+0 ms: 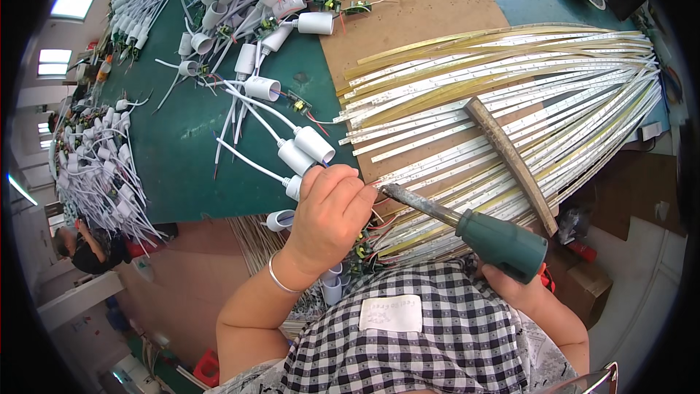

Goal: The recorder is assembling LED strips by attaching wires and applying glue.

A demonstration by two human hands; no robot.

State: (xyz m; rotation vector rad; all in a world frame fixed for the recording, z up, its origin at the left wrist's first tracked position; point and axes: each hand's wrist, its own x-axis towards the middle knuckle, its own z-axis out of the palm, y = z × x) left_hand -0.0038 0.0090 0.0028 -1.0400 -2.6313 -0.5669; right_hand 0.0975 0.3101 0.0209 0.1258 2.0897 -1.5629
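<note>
Head view — left hand (332, 211): curled into a loose fist at the desk's near edge; its fingers (343, 179) are pinched narrow on something small by a white cylindrical cap (294, 187) — what exactly is gripped is hidden by the knuckles.
Head view — right hand (521, 288): wrapped around the green handle of a soldering iron (467, 226); the fingers are mostly hidden under the handle.
Iron axis: the long axis runs from the handle at lower right up to the dark tip at upper left.
Key relation: the tip is seen just to the right of the left fingers — near, whether touching cannot be told.
Nearer hand: the left, to the joint; the right stays back along the handle.
Surroundings: LED strips (510, 95) fanned under a wooden bar (510, 164); a green desk (182, 146) is strewn with more white capped leads.
</note>
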